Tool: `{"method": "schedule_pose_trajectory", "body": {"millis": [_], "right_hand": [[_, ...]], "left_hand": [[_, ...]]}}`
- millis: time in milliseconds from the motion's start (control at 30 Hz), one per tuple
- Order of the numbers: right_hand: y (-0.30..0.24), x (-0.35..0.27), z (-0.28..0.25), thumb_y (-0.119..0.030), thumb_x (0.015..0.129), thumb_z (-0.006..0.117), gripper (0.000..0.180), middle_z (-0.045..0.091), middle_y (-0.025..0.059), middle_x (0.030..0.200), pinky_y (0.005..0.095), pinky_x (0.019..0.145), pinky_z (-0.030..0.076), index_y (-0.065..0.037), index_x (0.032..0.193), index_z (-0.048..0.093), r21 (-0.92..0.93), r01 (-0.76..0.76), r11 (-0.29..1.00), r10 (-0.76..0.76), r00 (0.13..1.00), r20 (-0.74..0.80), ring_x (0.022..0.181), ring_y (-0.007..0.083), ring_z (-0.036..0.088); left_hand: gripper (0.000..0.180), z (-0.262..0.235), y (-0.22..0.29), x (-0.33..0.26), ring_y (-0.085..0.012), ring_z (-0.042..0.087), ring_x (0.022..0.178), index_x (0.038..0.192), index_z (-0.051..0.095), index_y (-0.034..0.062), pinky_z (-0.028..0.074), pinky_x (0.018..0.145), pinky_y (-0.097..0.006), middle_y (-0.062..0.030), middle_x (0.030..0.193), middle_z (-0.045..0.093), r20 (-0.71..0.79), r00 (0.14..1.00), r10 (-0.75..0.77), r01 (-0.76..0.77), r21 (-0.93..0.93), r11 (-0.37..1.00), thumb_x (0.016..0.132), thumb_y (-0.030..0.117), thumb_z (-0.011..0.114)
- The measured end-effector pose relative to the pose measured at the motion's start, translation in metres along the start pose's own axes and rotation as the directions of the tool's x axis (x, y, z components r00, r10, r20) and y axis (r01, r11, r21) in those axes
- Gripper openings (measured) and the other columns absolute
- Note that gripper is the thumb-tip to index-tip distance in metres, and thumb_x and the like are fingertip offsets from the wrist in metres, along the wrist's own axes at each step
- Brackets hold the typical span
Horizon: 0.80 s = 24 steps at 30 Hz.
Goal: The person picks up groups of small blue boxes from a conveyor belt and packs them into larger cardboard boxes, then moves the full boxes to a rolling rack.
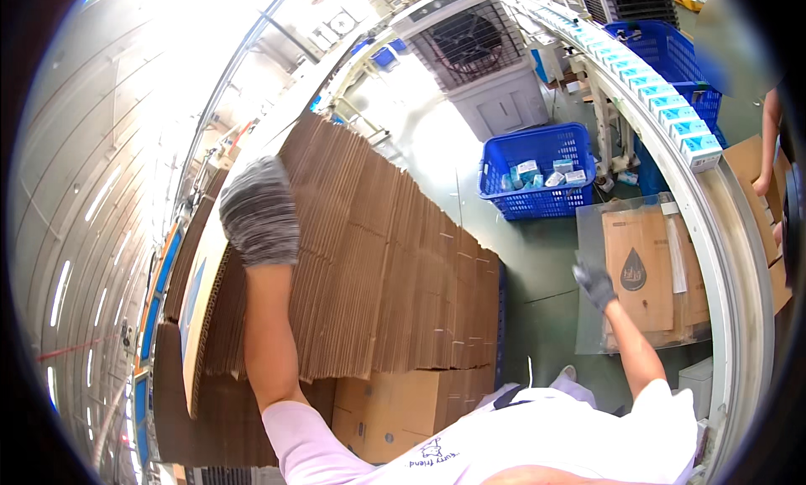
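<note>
At the carton stack: the left hand (262, 212), in a striped grey knit glove, is at the far left end of the folded corrugated cartons (369, 233); its fingers are hidden, so whether it grasps a carton cannot be told.
Right hand: released; the dark-gloved right hand (595, 284) has its fingers loosely extended, with nothing visible in it, near the clear plastic sheet (590, 225).
Folded cartons: packed face to face in front of the person, edges up; a lighter printed panel (201, 317) leans along the left side.
Step in hand: judged to be handling of the folded cartons, with the left hand alone at the stack.
Next move: separating one carton would call for fingertips behind a single edge and the right hand brought across for support; adjoining edges could drag along.
Blue basket: the near blue basket (537, 204) stands on the floor, holding a loose scatter of small white-and-teal boxes (526, 169).
Rear blue crate: the crate (646, 40) is beyond the conveyor (743, 258); its contents cannot be made out.
Conveyor load: a single file of small white-and-blue boxes (672, 116).
Flat printed carton: the carton (638, 271) lies by the clear plastic sheet, marked with a dark droplet.
</note>
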State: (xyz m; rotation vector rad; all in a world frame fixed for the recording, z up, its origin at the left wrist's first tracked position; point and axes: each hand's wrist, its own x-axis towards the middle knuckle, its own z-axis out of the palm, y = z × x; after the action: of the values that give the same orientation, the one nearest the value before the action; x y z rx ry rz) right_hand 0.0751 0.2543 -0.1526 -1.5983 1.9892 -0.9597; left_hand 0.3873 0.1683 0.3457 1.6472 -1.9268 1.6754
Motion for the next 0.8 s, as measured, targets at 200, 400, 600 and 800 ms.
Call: {"method": "schedule_pose_trajectory", "body": {"millis": [200,400,600,800], "right_hand": [[-0.176,0.073,-0.152,-0.052,0.069,0.062,0.079,0.028,0.0183,0.134,0.0510,0.104,0.013,-0.006,0.127,0.033,-0.402,0.186,0.897,-0.443,0.405,-0.800,0.128,0.0334,0.020],[-0.101,-0.029,-0.199,-0.017,0.078,0.062,0.025,0.060,0.0111,0.093,0.0364,0.077,0.045,-0.006,0.099,0.058,-0.555,-0.164,0.815,-0.349,0.626,-0.697,0.086,0.0293,0.057],[-0.101,-0.101,-0.162,-0.056,0.080,0.048,0.042,0.051,-0.0028,0.054,0.0280,0.038,0.038,-0.019,0.064,0.057,-0.663,-0.702,0.259,-0.072,0.671,-0.738,0.043,0.0146,0.050],[-0.113,-0.178,-0.083,-0.037,0.075,0.063,0.032,0.060,0.0083,0.080,0.0345,0.065,0.046,-0.009,0.090,0.060,-0.126,-0.982,0.144,0.607,0.188,-0.772,0.071,0.0267,0.057]], "left_hand": [[0.034,-0.060,0.090,0.000,-0.0207,0.055,0.089,0.111,0.053,0.0055,0.044,0.075,-0.033,-0.0084,0.099,0.056,-0.445,0.783,0.435,-0.610,-0.409,0.679,0.077,0.007,0.052],[0.015,-0.049,0.229,0.051,-0.0191,0.056,0.070,0.067,0.056,0.0029,0.047,0.060,-0.031,-0.0020,0.070,0.055,-0.827,0.212,0.520,-0.973,-0.226,0.037,0.065,0.017,0.061],[0.020,-0.051,0.435,0.026,-0.0237,0.059,0.070,0.069,0.060,0.0016,0.043,0.062,-0.042,-0.0085,0.070,0.059,-0.947,-0.070,0.312,-0.793,-0.137,-0.594,0.066,0.021,0.058],[0.073,-0.020,0.600,0.015,-0.0389,0.021,0.120,0.123,0.029,0.0008,0.019,0.099,-0.042,-0.0266,0.126,0.021,-0.689,0.701,0.187,-0.341,-0.553,-0.760,0.069,0.039,0.061]]}}
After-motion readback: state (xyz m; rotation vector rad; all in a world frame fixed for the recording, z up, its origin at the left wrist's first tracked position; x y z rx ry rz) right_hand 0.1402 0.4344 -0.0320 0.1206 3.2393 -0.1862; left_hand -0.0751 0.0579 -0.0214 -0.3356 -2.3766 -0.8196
